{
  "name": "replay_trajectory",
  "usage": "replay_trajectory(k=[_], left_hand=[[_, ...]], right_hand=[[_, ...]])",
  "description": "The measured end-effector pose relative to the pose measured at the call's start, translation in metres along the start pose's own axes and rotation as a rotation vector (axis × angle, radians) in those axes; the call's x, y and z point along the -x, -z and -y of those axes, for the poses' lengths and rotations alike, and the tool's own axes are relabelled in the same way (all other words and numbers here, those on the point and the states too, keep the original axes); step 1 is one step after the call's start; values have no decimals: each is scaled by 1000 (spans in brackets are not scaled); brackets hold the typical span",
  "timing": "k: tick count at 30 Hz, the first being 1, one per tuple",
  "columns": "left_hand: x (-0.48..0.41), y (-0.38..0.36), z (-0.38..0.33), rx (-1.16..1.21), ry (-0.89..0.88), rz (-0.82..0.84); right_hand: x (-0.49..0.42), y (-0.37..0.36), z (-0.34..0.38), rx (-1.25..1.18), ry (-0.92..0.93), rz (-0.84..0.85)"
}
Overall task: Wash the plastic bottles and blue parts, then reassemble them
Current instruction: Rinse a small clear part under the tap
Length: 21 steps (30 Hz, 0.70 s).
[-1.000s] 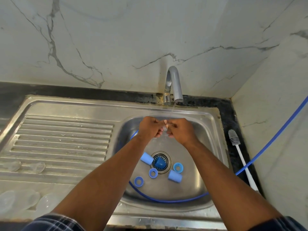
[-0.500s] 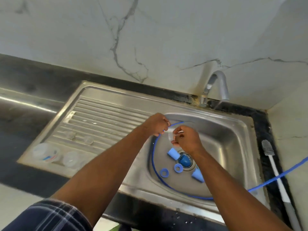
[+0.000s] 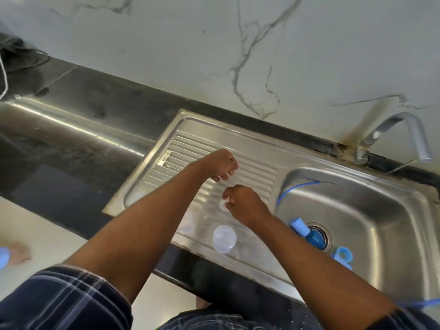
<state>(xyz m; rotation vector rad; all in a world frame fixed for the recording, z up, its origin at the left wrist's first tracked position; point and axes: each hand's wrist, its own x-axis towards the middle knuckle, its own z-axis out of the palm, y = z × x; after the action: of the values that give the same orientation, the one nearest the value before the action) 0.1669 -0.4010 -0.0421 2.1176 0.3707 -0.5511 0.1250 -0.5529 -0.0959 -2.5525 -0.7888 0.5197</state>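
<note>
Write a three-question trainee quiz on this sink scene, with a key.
1. True or false: the right hand pinches a small clear part.
2. Where does the blue cylinder lie? A in the basin, beside the drain; B on the counter; C on the floor.
3. Fill in: the clear bottle rests on the ____.
Key: 1 true; 2 A; 3 drainboard.
</note>
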Motion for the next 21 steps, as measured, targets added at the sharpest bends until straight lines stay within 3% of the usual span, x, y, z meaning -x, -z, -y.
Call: replay_trajectory(k=[3, 14, 21], left_hand=[[0, 11, 16, -15, -16, 0], [-11, 3, 31, -27, -29, 84], [-17, -23, 4, -140, -86, 108]], right_hand=[[-9, -9, 12, 151, 12, 59], [0, -12, 11, 306, -45, 82], [17, 1, -14, 101, -170, -1]])
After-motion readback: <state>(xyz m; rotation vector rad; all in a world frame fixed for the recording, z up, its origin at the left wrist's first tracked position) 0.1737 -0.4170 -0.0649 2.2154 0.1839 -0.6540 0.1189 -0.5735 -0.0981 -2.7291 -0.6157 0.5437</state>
